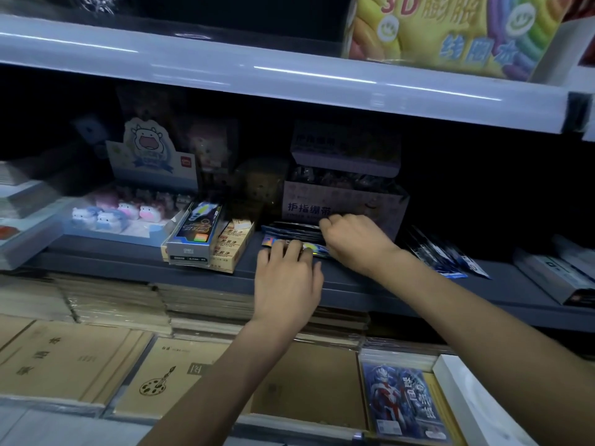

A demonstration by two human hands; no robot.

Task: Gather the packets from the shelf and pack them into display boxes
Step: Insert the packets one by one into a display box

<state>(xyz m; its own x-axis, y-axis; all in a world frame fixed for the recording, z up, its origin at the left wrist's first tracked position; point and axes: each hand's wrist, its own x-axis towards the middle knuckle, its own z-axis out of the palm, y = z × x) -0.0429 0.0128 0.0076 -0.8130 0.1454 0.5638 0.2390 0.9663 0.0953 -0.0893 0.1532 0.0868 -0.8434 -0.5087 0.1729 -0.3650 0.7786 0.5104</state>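
Observation:
A small stack of dark, shiny packets (291,232) lies on the grey middle shelf (354,284), just in front of a display box with purple print (346,204). My left hand (288,278) lies over the near end of the stack, fingertips resting on the top packet. My right hand (354,243) is curled over the right end of the stack and grips the packets there. More dark blue packets (444,252) lie fanned out on the shelf to the right.
A pen box (193,233) and eraser boxes (233,246) stand left of the packets, beside a tray of cow figures (119,217). A white shelf edge (289,75) hangs overhead. Brown notebooks (77,358) and a hero-print pad (402,400) fill the lower level.

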